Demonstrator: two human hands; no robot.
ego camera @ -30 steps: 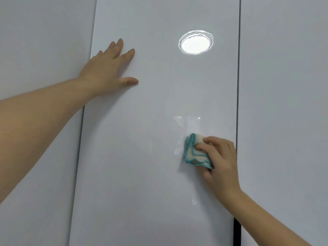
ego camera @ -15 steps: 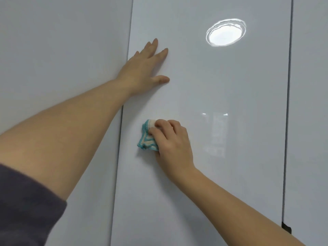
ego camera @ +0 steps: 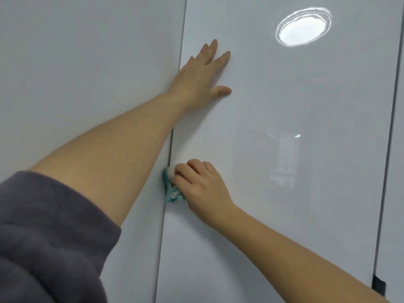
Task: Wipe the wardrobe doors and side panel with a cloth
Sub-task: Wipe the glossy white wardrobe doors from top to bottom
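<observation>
A glossy white wardrobe door fills the middle of the head view. My left hand lies flat on it near its left edge, fingers spread, holding nothing. Lower down, my right hand presses a small teal and white cloth against the door, right at the seam with the neighbouring left door. Most of the cloth is hidden under my fingers.
A third white panel shows at the far right behind a dark vertical gap. A ceiling lamp is mirrored as a bright oval high on the door. My purple sleeve fills the lower left corner.
My right hand has swept the cloth leftward across the door, from near its right edge to its left seam. My left hand stays flat on the door.
</observation>
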